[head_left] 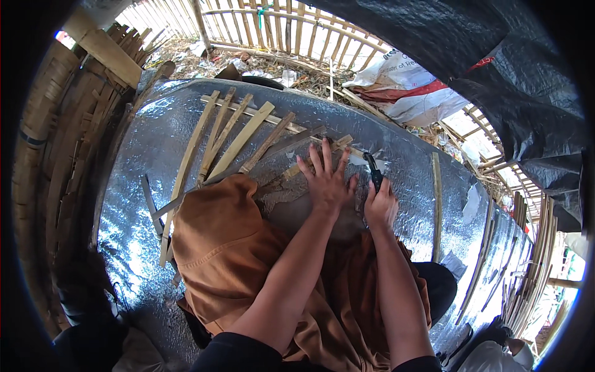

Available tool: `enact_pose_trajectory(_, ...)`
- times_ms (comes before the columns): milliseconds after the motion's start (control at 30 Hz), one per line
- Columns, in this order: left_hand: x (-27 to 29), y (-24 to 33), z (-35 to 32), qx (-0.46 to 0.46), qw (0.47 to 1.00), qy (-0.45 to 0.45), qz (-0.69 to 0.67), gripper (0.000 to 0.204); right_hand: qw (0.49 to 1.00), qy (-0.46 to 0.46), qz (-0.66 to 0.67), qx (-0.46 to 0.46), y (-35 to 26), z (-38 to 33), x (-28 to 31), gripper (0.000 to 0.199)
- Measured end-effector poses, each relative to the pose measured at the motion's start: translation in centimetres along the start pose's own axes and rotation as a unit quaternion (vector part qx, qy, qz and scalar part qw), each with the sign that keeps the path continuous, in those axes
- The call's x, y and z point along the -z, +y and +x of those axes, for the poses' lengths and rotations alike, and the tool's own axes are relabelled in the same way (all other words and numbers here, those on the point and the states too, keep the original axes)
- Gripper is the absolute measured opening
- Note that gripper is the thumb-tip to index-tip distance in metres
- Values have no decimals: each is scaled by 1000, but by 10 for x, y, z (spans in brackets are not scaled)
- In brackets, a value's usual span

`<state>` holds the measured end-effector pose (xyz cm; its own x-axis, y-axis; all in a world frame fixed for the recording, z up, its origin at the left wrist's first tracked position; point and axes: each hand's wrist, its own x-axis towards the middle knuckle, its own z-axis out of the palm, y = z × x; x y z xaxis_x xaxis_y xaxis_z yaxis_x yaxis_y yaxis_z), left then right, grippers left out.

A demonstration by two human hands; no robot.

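With its fingers spread, my left hand presses on the ends of bamboo slats lying on the silvery foil sheet. Closed around a small black hand tool with a curved top end, my right hand is just to the right of it. The exact kind of this tool does not show. A long thin bamboo strip runs crosswise under the far ends of several slats, among them a wide pale slat. A darker slat slants across toward my left hand.
Brown cloth covers my lap and touches the slats. A single bamboo strip lies on the foil at right. Stacked bamboo stands at left, a bamboo fence at the back. Black plastic sheeting hangs at upper right.
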<state>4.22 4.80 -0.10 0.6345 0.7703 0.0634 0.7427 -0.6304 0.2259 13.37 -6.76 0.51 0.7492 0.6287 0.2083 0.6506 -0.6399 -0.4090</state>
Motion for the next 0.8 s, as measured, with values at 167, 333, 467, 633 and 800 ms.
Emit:
enact_pose_trajectory(167, 3, 2, 2, 5, 1000, -22, 12, 72, 1000, 25, 16, 10, 3, -1, -1, 36)
enact_pose_trajectory(333, -1, 0, 0, 1, 1000, -2, -1, 72, 1000, -3, 9, -5, 6, 0, -4, 36)
enact_pose_trajectory(467, -1, 2, -1, -2, 1000, 7, -9, 71, 1000, 9, 6, -6, 5, 1, -2, 35)
enact_pose_trajectory(633, -3, 0, -1, -2, 1000, 5, -6, 71, 1000, 3, 9, -11, 0, 0, -2, 34)
enact_pose_trajectory(800, -2, 1, -1, -5, 1000, 17, -2, 71, 1000, -1, -6, -8, 0, 1, 1, 34)
